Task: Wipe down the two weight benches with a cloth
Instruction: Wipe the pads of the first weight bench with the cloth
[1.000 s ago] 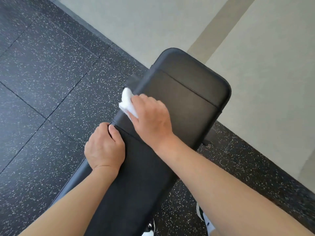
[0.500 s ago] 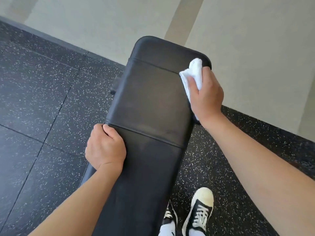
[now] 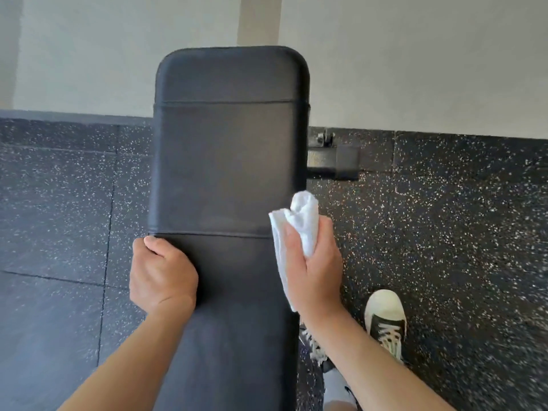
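Cloth [image 3: 302, 223] is soft, light, bunches easily — right hand [image 3: 314, 274] fingers pinch it wadded. Left hand [image 3: 161, 272] fingers curled over bench [image 3: 228, 161] edge; padding looks firm, slick.

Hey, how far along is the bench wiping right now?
Partway through, by what shows. Done: cannot tell, since the black bench pad shows no clear wiped marks. In hand: the right hand presses a white cloth to the bench's right edge while the left hand grips the left edge. Left: the second bench, not in view.
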A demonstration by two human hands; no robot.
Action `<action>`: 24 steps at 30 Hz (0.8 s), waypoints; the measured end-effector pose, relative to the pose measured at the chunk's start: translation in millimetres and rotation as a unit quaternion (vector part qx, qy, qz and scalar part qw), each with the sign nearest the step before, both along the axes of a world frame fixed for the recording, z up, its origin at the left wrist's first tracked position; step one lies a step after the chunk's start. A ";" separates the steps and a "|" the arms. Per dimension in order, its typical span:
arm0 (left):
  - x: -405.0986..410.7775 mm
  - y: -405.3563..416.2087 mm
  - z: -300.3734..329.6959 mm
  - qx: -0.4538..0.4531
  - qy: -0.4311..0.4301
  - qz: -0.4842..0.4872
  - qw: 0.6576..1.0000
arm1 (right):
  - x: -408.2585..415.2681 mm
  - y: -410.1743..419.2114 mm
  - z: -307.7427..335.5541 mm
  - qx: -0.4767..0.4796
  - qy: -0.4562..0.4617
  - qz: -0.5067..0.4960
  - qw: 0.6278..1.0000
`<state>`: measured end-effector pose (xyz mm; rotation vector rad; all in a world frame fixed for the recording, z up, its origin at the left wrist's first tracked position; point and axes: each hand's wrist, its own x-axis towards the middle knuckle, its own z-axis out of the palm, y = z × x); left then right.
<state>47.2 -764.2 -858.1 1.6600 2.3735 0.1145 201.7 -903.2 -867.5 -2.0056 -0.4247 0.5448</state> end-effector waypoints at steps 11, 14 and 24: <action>-1.0 0.6 -2.5 0.021 -0.007 0.016 1.000 | 130.5 138.3 -8.6 0.048 0.047 -0.086 0.994; -0.4 -0.1 -1.9 0.024 -0.013 0.021 0.999 | 108.6 111.7 -6.8 0.057 0.047 -0.072 0.995; -0.9 2.3 -1.0 0.010 -0.006 0.016 1.000 | -53.6 -51.9 -0.2 0.004 0.077 -0.043 0.996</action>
